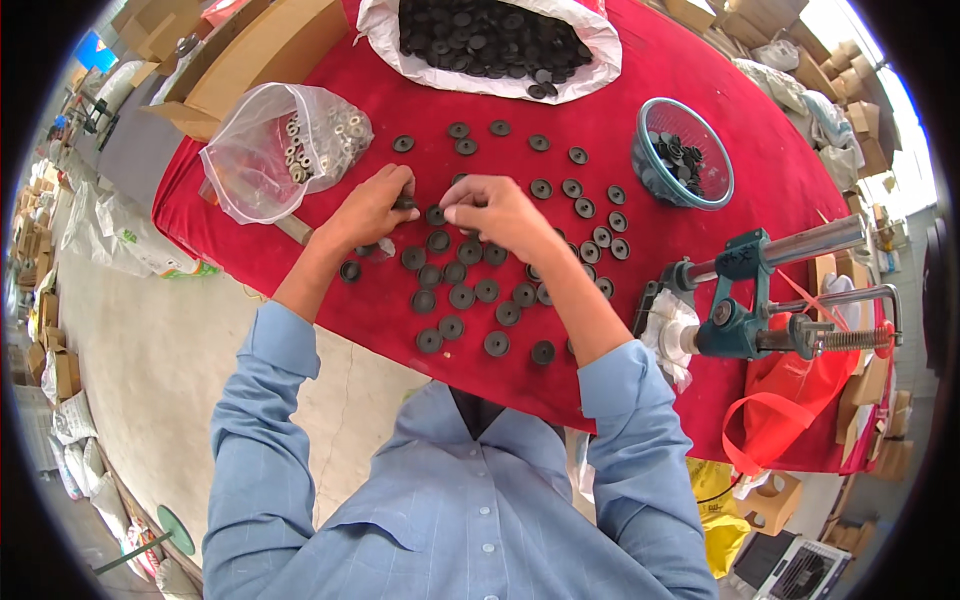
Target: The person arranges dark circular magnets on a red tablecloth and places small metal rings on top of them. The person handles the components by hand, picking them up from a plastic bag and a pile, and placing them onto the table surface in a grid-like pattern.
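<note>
Many black round discs [461, 297] with raised centres lie spread over a red cloth-covered table [610, 130] in front of me. My left hand [368, 212] is closed, with its thumb and fingers on one black disc [404, 203] at the left of the spread. To its right, my right hand [502, 212] hovers just over the discs, thumb and fingertips pinched together. What that pinch holds, if anything, is too small to make out. Left of my left hand, a clear plastic bag [240, 150] lies open with small pale rings [300, 150] in it.
At the far edge an opened white sack [605, 45] holds a heap of black discs. A teal basket [680, 198] with black pieces stands at the right. Nearer on the right are a green metal hand press [730, 300] and a red bag [800, 385]. A cardboard box [270, 60] stands far left.
</note>
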Demonstrator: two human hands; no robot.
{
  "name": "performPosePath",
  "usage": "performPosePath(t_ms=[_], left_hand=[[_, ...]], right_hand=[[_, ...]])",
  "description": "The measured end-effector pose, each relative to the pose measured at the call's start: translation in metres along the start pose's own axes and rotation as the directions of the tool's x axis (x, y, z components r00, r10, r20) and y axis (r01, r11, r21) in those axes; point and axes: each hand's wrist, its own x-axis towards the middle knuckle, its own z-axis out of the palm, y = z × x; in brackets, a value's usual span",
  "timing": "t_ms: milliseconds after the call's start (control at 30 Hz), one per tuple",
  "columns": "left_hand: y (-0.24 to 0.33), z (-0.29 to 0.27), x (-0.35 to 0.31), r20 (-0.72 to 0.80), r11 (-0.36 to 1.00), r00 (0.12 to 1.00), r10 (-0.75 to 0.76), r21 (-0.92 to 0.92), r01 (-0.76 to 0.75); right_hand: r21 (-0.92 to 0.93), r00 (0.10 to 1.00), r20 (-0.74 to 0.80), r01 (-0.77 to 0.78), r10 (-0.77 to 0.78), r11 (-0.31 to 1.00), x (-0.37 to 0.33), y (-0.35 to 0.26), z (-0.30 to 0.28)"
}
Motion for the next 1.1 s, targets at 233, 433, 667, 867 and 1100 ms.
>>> performPosePath(t_ms=[233, 433, 667, 867, 1100], left_hand=[[-0.001, -0.023, -0.010, 0.157, 0.546, 0.896, -0.416, -0.745, 0.384], [-0.005, -0.025, -0.013, 0.170, 0.340, 0.806, -0.568, -0.843, 0.417], [-0.007, 0.002, 0.025, -0.050, 0.957, 0.981, -0.190, -0.231, 0.173], [0.013, 0.010, 0.037, 0.067, 0.965, 0.977, -0.201, -0.161, 0.209], [0.001, 0.014, 0.030, 0.004, 0.964, 0.994, -0.112, -0.242, 0.109]], right_hand=[[-0.736, 0.965, 0.067, 0.220, -0.254, 0.641, -0.009, 0.013, 0.042], [-0.762, 0.956, 0.029, 0.211, -0.292, 0.612, -0.016, 0.007, 0.051], [0.406, 0.983, -0.160, -0.014, 0.086, 0.914, -0.016, -0.009, -0.017], [0.779, 0.956, -0.257, 0.120, 0.139, 0.616, -0.031, -0.018, -0.067], [0.746, 0.923, -0.344, 0.157, 0.173, 0.647, -0.028, -0.011, -0.079]])
